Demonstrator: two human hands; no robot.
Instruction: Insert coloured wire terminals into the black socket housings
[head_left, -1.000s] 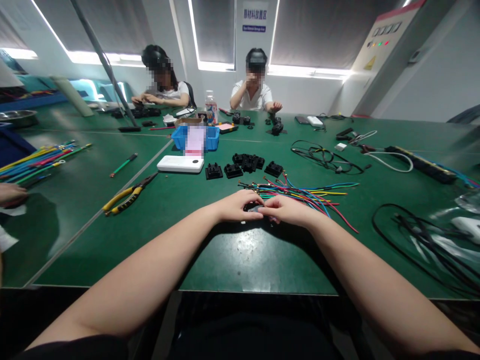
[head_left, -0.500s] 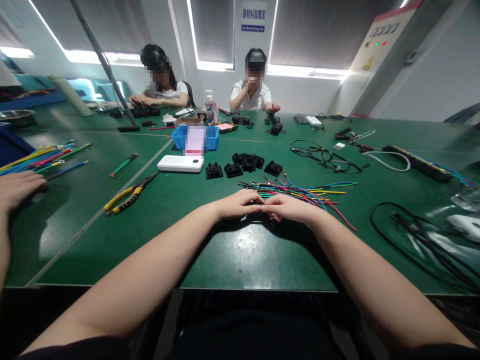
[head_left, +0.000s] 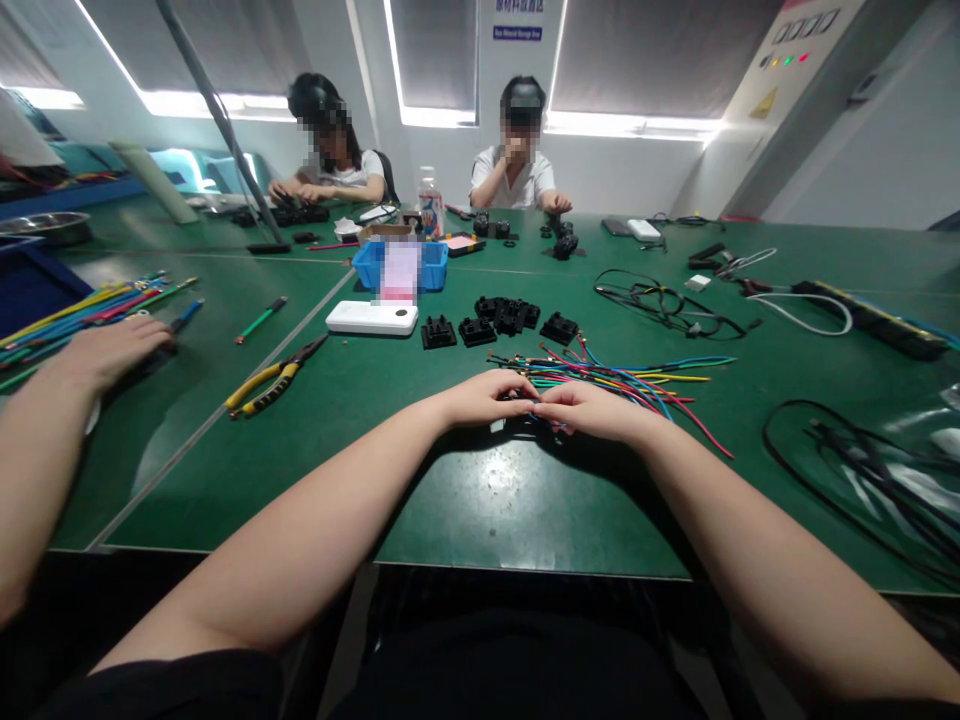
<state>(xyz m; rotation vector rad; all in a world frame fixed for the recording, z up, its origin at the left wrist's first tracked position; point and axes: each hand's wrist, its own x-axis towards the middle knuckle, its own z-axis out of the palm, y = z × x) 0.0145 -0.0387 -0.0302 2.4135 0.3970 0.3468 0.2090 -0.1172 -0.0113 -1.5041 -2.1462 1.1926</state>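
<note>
My left hand [head_left: 491,398] and my right hand [head_left: 592,410] meet above the front of the green table [head_left: 480,505], fingertips touching. Both are curled around a small black part [head_left: 520,396], mostly covered by the fingers, so its shape cannot be made out. Specks of colour show below the right fingers. Just behind my hands lies a loose bundle of coloured wires [head_left: 637,378] with metal ends. Beyond it sit several black plastic blocks with upright posts [head_left: 510,317].
Left of my hands are yellow-handled pliers [head_left: 274,380], a white device [head_left: 373,318] and a blue bin [head_left: 433,265]. A neighbour's hand [head_left: 120,350] rests by more wires. Black cables [head_left: 847,480] lie at right. Two people sit across the table.
The view has tilted and shifted slightly, moving the scene right and up. My hands stay together around the part. At left, the neighbour's hand has reached further in toward the wires.
</note>
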